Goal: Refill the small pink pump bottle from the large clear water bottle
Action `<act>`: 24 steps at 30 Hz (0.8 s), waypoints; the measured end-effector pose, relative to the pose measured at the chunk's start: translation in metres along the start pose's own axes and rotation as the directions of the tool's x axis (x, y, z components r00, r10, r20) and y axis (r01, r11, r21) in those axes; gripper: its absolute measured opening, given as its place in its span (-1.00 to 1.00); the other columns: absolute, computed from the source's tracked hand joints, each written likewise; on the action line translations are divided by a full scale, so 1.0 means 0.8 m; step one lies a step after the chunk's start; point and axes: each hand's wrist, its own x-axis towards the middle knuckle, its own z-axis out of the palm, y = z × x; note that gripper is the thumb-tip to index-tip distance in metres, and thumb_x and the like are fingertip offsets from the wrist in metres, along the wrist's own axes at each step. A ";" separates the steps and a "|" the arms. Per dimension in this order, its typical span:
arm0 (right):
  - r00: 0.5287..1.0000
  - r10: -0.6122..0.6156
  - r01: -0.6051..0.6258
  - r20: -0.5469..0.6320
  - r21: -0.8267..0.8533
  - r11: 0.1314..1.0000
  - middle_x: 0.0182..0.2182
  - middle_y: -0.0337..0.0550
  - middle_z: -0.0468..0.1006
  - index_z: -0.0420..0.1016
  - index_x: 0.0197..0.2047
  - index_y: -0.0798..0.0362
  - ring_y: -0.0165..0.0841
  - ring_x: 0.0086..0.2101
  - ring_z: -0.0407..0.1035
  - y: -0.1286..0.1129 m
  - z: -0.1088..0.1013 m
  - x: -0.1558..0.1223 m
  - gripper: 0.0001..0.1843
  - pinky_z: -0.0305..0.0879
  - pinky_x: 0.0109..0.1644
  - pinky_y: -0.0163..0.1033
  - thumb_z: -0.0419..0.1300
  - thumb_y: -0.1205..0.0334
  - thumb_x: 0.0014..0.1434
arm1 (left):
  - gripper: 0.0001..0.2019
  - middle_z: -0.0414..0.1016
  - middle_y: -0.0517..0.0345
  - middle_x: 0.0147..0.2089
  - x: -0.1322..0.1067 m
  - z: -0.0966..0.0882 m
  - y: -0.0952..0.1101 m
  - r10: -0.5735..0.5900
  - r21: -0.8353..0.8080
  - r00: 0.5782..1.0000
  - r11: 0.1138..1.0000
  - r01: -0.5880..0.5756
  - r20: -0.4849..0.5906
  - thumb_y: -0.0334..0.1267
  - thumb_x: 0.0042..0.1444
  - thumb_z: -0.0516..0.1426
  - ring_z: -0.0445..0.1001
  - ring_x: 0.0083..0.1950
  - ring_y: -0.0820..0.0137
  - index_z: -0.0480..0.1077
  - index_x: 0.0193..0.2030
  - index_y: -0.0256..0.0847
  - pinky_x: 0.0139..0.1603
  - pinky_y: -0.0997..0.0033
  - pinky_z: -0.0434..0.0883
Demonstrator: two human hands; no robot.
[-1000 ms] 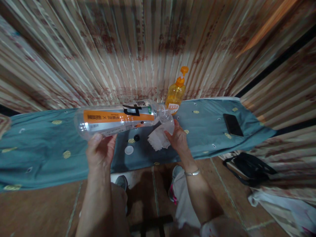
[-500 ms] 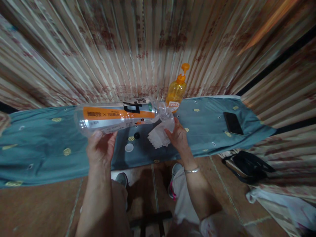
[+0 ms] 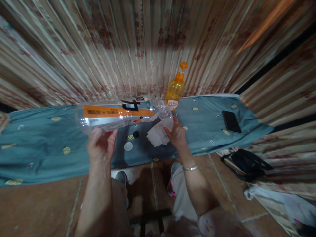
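My left hand (image 3: 101,143) is closed round the lower end of a large clear plastic bottle (image 3: 118,113) with an orange and silver label. The bottle lies nearly level, its neck pointing right. At its mouth my right hand (image 3: 177,133) grips a small clear plastic cup-shaped piece (image 3: 168,119). Whether this piece touches the bottle's mouth I cannot tell. Below it a white crinkled tissue (image 3: 158,134) shows beside my right fingers. Just behind stands a yellow pump bottle (image 3: 174,90) with an orange pump head.
A blue-green patterned cloth (image 3: 61,131) covers the narrow table. On it lie a white round cap (image 3: 128,146), a small black cap (image 3: 135,134) and a dark phone (image 3: 231,121). A pleated curtain (image 3: 111,49) hangs behind. A black bag (image 3: 249,163) is at the lower right.
Both hands keep their grips. The large bottle has rolled slightly, so its label faces a little differently. The whole view has shifted slightly.
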 end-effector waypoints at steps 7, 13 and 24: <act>1.000 -0.009 0.010 -0.021 0.008 1.000 0.12 0.37 0.64 0.29 0.39 0.30 0.04 0.08 0.60 -0.002 0.001 0.000 -0.30 0.55 0.19 0.09 0.29 0.13 0.30 | -0.64 0.72 0.12 -0.12 0.001 0.000 -0.006 -0.011 -0.007 1.000 1.000 0.011 -0.010 -0.04 -0.24 0.51 0.60 0.20 0.08 0.57 -0.31 -0.04 0.09 0.21 0.64; 0.997 -0.017 0.020 -0.075 0.037 0.999 0.10 0.34 0.67 0.30 0.39 0.24 0.04 0.06 0.62 -0.004 0.005 -0.003 -0.35 0.58 0.15 0.11 0.23 0.13 0.33 | -0.60 0.71 0.08 -0.07 0.002 -0.002 -0.010 -0.044 -0.033 0.999 0.998 0.043 -0.026 -0.06 -0.25 0.51 0.57 0.26 0.05 0.56 -0.26 -0.05 0.10 0.22 0.66; 0.996 -0.057 0.060 -0.071 0.042 0.997 0.10 0.36 0.67 0.29 0.39 0.26 0.03 0.06 0.61 -0.002 0.009 -0.002 -0.36 0.57 0.17 0.12 0.23 0.09 0.37 | -0.45 0.70 -0.03 -0.02 0.011 -0.004 -0.004 -0.076 -0.002 0.996 0.997 0.076 -0.044 -0.04 -0.25 0.50 0.47 0.39 -0.07 0.54 -0.08 -0.11 0.24 0.01 0.59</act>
